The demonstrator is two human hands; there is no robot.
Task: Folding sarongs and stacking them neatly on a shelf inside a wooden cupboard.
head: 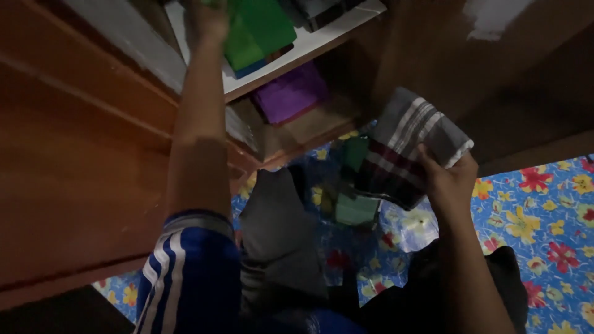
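Two hands work at different heights before a wooden cupboard. At the upper left of the frame, the left hand (210, 18) stretches up on a straight arm in a blue sleeve with white stripes, and rests against a folded green cloth (257, 28) on the white upper shelf (322, 38); the frame's top edge cuts the fingers, so I cannot tell whether they grip or only press. Below that shelf, near the upper middle, a folded purple cloth (291, 93) lies in the lower compartment. Right of centre, the right hand (448, 176) is raised with its wrist bent, fingers closed on one edge of a folded checked cloth (405, 148), grey and dark with pale stripes, held in the air, clear of the shelves. Under it, the floor covering (538, 216) is blue with red and yellow flowers.
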